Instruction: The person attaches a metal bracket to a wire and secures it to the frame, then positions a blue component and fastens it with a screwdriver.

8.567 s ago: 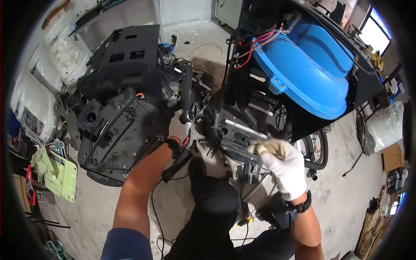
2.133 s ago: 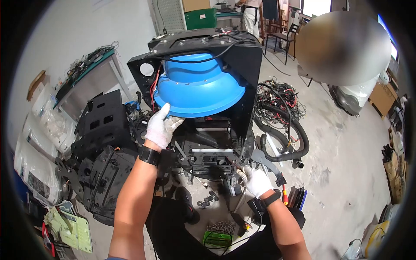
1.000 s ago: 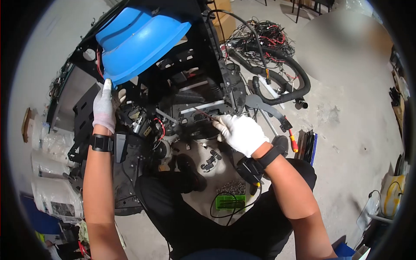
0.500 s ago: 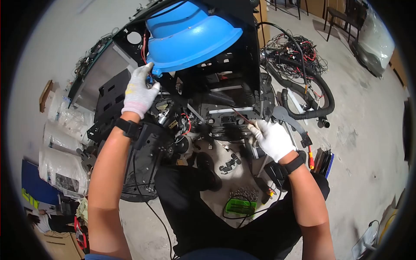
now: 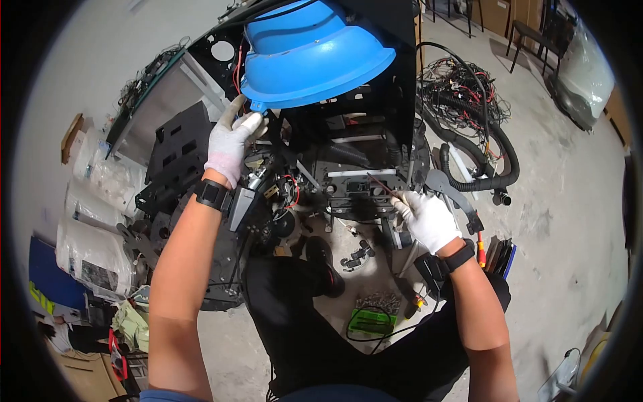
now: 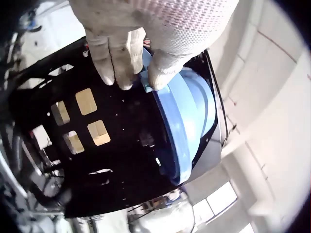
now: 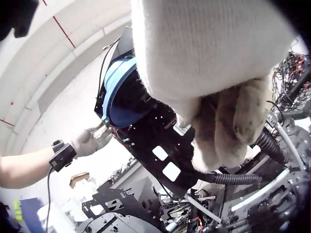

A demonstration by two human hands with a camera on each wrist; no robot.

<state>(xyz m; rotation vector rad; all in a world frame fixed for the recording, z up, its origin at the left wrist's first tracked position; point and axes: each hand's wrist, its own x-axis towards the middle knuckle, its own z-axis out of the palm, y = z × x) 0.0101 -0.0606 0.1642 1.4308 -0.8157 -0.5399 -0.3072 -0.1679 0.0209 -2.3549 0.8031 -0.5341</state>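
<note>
The left hand [image 5: 231, 142], gloved, is in the upper left-centre of the head view. It grips the lower edge of the blue cover [image 5: 315, 57], which fills the top middle of the frame and sits inside the black frame [image 5: 395, 100]. The left wrist view shows how the hand holds: the fingers [image 6: 114, 58] are curled over one side of the blue rim and the thumb [image 6: 160, 75] presses the other, pinching it.

The right hand [image 5: 429, 218], also gloved, is right of centre. Its fingers are closed round a thin tool [image 5: 380, 185] whose tip points up-left onto the lower crossbar of the black frame. In the right wrist view the curled fingers [image 7: 228, 126] hide the tool itself.

A black ribbed hose [image 5: 499, 164] loops at the right. A green box [image 5: 370, 321] lies at the bottom centre, with a pile of screws [image 5: 378, 301] just above it.
</note>
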